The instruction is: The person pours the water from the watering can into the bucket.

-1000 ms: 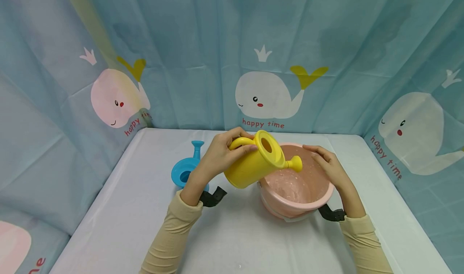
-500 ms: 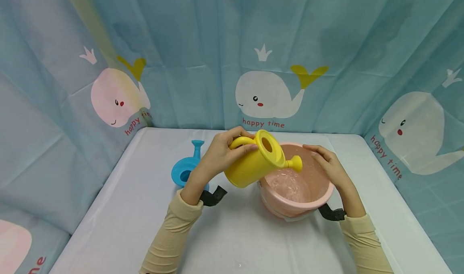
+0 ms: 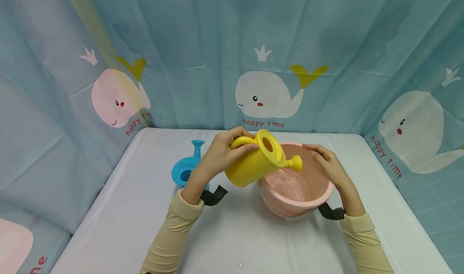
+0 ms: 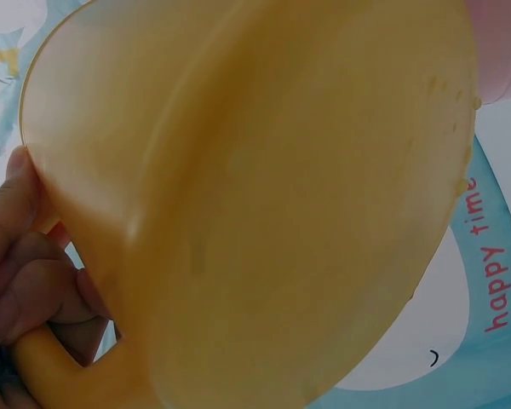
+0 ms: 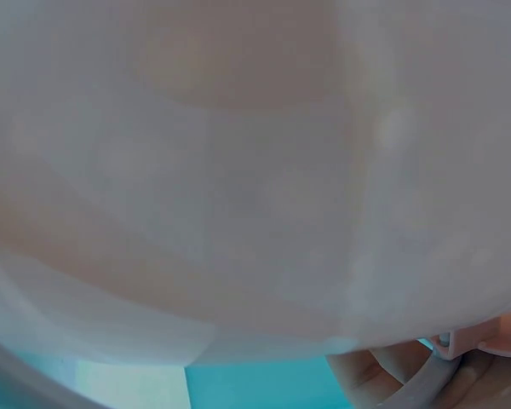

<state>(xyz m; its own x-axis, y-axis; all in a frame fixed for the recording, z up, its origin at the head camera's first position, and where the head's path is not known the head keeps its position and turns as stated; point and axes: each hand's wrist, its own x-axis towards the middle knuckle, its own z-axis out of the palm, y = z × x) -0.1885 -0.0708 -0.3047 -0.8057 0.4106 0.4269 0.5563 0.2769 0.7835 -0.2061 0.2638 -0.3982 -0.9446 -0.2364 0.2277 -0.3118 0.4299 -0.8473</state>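
My left hand (image 3: 226, 149) grips the handle of a yellow watering can (image 3: 251, 165) and holds it tilted above the table. Its spout (image 3: 295, 163) hangs over a pink bucket (image 3: 290, 207), and water (image 3: 290, 185) shows in the bucket. In the left wrist view the yellow can (image 4: 281, 196) fills most of the picture, with curled fingers (image 4: 43, 290) at its handle. My right hand (image 3: 328, 165) holds the bucket's right rim, fingers over the inner side. The right wrist view is filled by the bucket's blurred outer wall (image 5: 255, 196); part of the hand shows below.
A blue watering can (image 3: 185, 171) stands on the white table (image 3: 119, 225), partly hidden behind my left forearm. Blue curtains (image 3: 188, 64) printed with whales enclose the table at the back and sides. Each wrist carries a black mount (image 3: 214, 196).
Both hands and the watering can stay almost in place. The water in the bucket ripples strongly half a second ago and looks smoother now.
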